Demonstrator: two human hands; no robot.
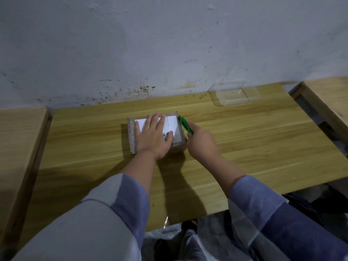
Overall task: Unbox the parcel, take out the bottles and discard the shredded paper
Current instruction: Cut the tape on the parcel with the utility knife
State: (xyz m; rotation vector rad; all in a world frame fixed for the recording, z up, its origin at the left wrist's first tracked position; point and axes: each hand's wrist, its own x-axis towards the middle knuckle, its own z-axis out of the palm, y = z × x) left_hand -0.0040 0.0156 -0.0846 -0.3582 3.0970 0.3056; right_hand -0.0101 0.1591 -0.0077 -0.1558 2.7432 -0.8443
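A small taped cardboard parcel (pixel 131 134) with a white shipping label lies closed on the wooden table (pixel 244 144). My left hand (pixel 153 136) rests flat on its top, fingers spread, pressing it down. My right hand (pixel 202 143) grips a green utility knife (pixel 185 125) beside the parcel's right edge. The knife's tip touches the parcel's far right corner. No bottles or shredded paper are visible.
A clear plastic container (pixel 234 95) sits at the back right of the table, against the stained wall. Other wooden tables flank it on the left (pixel 20 140) and right (pixel 327 95). A dark bag (pixel 316 202) and light plastic lie on the floor below.
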